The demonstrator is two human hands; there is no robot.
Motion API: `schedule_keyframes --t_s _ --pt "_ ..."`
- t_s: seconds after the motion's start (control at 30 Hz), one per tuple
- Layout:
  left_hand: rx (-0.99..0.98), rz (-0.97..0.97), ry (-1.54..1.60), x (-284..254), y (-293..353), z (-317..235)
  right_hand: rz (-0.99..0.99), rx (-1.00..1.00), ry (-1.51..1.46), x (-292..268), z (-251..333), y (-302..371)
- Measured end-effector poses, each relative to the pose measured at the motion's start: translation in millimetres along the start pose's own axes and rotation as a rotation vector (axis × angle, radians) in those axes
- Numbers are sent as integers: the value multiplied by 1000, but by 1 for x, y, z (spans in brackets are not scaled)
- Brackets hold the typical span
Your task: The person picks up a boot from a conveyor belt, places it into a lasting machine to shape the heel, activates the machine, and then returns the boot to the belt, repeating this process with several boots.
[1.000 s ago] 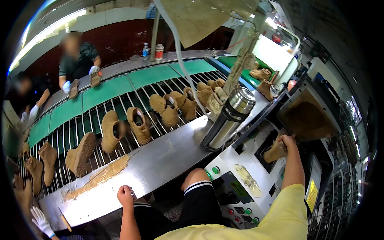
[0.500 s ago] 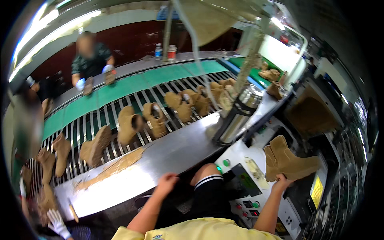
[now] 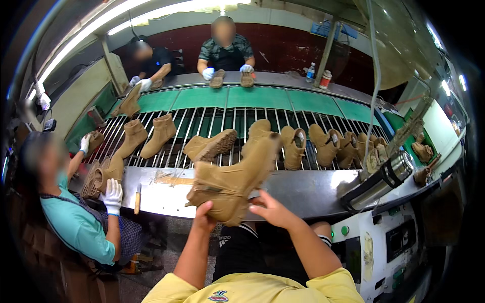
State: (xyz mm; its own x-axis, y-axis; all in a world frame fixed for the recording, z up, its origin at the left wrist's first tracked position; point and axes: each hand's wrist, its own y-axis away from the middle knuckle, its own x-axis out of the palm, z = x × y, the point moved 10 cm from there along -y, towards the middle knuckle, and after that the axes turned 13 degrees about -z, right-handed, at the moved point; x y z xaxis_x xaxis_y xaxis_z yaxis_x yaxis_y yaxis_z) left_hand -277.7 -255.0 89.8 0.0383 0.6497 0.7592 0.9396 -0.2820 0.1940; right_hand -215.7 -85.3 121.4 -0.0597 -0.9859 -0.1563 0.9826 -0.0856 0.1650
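Far left: seated co-worker in a teal shirt (image 3: 76, 224), white-gloved hand (image 3: 112, 194) on a tan boot (image 3: 101, 177) lying on its side at the near edge of the steel bench (image 3: 303, 189); a wooden-handled tool (image 3: 137, 198) lies just beside that glove. Behind, the roller conveyor (image 3: 222, 123) carries tan boots, some upright, some tipped. Centre: left hand (image 3: 203, 214) clenched on the shaft end of a tan boot (image 3: 232, 182), thumb on the near side; boot is held in the air above the bench's near edge, sole up and toe pointing far-right. Right hand (image 3: 270, 208) touches the boot's lower side, fingers spread and loose, not closed around it. Far side: two gloved workers at the green belt (image 3: 252, 97). Right: steel flask (image 3: 378, 181) lying tilted, control panel (image 3: 389, 242) near it.
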Motion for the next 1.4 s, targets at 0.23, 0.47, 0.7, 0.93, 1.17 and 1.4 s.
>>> schedule_keyframes --t_s 0.23,0.47,0.7,0.93,1.17,1.4 --pt "584 -602 -613 -171 7 -82 -24 173 -259 69 -80 -127" --pt "725 -570 -830 -171 -6 -86 -329 257 -382 87 -116 -274" --pt "675 -554 -980 -189 -11 -90 -548 467 -275 107 -122 -325" --pt "569 -409 -992 -182 -32 -93 -638 450 -363 86 -139 -358" --pt "545 -385 -837 -175 -61 -86 -146 316 -771 24 -34 -287" --pt "366 -417 -546 -124 -191 -55 -193 -124 -846 -99 -22 -77"
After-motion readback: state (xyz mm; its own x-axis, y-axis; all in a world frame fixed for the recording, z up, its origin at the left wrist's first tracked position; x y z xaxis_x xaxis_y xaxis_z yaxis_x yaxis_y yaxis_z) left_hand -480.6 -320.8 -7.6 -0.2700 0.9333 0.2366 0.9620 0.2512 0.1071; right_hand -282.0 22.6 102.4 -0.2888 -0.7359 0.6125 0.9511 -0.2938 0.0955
